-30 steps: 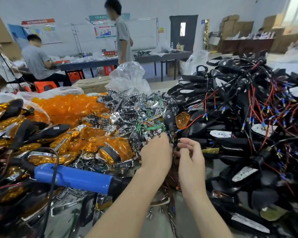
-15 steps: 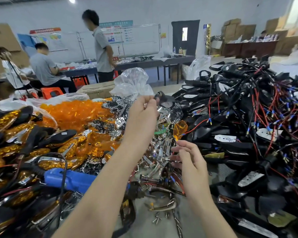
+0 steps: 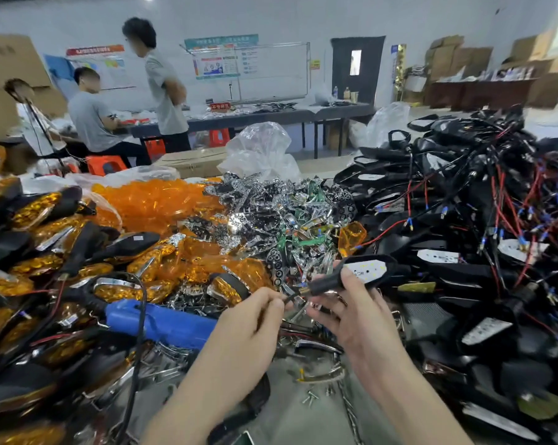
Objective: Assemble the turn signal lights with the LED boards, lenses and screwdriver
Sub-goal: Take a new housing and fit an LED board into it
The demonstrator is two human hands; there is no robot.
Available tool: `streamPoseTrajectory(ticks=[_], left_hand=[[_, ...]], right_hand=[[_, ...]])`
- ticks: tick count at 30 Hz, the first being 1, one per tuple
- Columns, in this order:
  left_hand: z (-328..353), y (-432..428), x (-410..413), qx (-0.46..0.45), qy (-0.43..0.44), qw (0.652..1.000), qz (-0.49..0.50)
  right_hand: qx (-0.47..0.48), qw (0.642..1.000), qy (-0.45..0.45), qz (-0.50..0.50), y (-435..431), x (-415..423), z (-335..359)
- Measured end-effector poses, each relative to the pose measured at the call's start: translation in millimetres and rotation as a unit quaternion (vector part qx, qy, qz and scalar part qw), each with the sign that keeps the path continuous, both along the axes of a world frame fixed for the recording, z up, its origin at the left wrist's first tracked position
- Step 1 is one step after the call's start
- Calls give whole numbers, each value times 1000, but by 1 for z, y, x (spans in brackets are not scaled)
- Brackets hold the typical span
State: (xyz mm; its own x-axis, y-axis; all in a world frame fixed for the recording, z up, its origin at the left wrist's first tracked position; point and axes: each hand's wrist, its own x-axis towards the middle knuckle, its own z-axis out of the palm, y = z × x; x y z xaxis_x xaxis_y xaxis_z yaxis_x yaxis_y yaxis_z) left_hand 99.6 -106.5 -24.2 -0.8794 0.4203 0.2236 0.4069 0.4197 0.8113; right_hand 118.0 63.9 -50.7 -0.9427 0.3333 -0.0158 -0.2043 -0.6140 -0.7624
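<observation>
Workshop: white walls, posters, two people at a far table; the head view looks down on a crowded bench (image 3: 303, 422).
Screwdriver: blue screwdriver (image 3: 162, 322), lying untouched, left of both hands.
Right hand: the right hand (image 3: 358, 319) has its fingers curled round a black light housing (image 3: 327, 284), right of the screwdriver, LED board (image 3: 367, 268) facing up.
Left hand: the left hand (image 3: 255, 319) pinches thin wires (image 3: 292, 295) at the housing's stem.
Risk: tugging could tear the wires off the board; a loose hold could drop the housing into the tangled pile (image 3: 464, 220) farther right of the screwdriver.
Lenses: orange lenses (image 3: 155, 203) beyond the screwdriver, seemingly in an opened bag (image 3: 133, 175).
Bag: crumpled bag (image 3: 261, 149), farther beyond; contents unclear.
Box: cardboard box (image 3: 187, 162), closed, contents hidden.
</observation>
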Motion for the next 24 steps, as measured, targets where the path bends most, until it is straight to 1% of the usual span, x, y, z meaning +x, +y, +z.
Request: streamPoseTrajectory(ticks=[3,5,7,10,13,17,24], left_hand=[[-10,-6,5,-74,73,994,17],[-12,-8,6,-126,116,984,41],[-14,-13,6,-158,163,972,62],[-17,-18,10,-186,195,960,80],[-21,-20,12,-204,205,952,102],[-22,-19,12,-208,226,946,105],[-21,-16,10,-256,305,908,130]], right_hand=[[5,1000,-14,1,0,-1,-3],[11,1000,-16,0,1,-2,-5],[28,999,-15,-5,0,-3,-8],[48,999,-17,-10,-1,-4,-10],[42,999,-30,-7,-2,-4,-10],[38,997,-51,-36,-3,-4,-12],[68,993,-34,-87,-1,-5,-14]])
